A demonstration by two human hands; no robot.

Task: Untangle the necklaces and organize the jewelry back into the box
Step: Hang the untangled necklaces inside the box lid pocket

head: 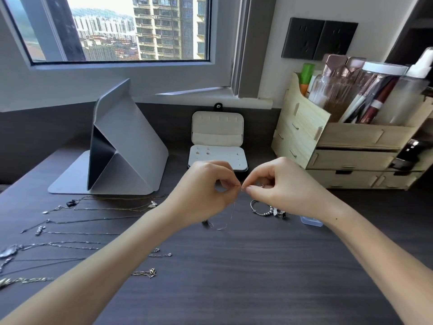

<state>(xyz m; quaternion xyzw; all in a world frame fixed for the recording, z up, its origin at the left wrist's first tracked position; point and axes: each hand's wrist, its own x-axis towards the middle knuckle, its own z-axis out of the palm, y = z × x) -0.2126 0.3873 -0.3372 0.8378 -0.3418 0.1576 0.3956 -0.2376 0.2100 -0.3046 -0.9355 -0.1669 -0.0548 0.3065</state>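
The person's left hand (206,191) and right hand (281,184) meet over the middle of the dark desk (234,289), fingertips almost touching. Each hand pinches the thin chain (230,214) between thumb and forefinger, with the other fingers curled in. From the pinch the thin chain hangs down in a narrow loop and reaches the desk surface below the left hand, where a small dark pendant (206,223) lies. The jewelry box (218,127) stands open near the back edge of the desk, just behind the hands, with its cream lid upright and a few small earrings (202,152) pinned in the tray. Along the left edge, several necklaces (82,233) lie stretched out in rough rows, apart from one another. A beaded bracelet (264,211) rests on the desk under the right hand, and a small clear plastic case (311,221) sits just beside the right wrist. A grey folded tablet case (131,148) stands toward the back left corner. A wooden organizer (351,156) with drawers, holding bottles and brushes, fills the back right corner.
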